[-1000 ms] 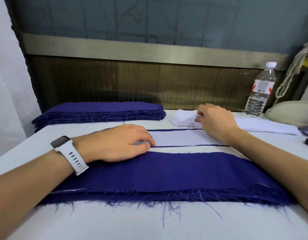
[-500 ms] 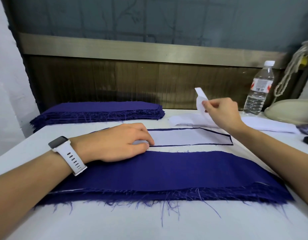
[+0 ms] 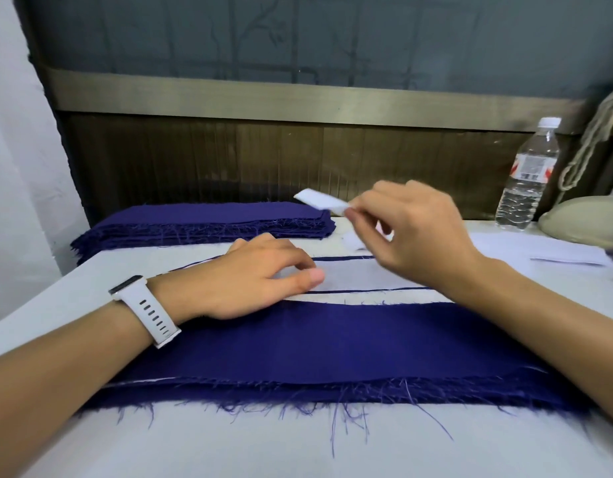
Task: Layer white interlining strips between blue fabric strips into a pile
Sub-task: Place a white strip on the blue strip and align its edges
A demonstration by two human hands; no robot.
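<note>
A wide pile of blue fabric strips (image 3: 332, 343) with frayed edges lies across the near table. Behind it lies a blue strip topped with white interlining (image 3: 360, 274), only thin blue borders showing. My left hand (image 3: 256, 281), with a white watch on the wrist, rests on the left end of that strip, fingers curled down onto it. Raised above the table, my right hand (image 3: 405, 232) pinches the end of a white interlining strip (image 3: 320, 201), which points left. The white interlining supply (image 3: 539, 250) lies flat at the right.
A second stack of blue fabric strips (image 3: 208, 225) sits at the back left. A clear water bottle (image 3: 527, 177) stands at the back right beside a beige rounded object (image 3: 584, 219) and a hanging rope. A dark wooden panel closes the table's far side.
My right hand has lifted a white interlining strip off the supply and carried it up and to the left. My left hand has stayed on the strip.
</note>
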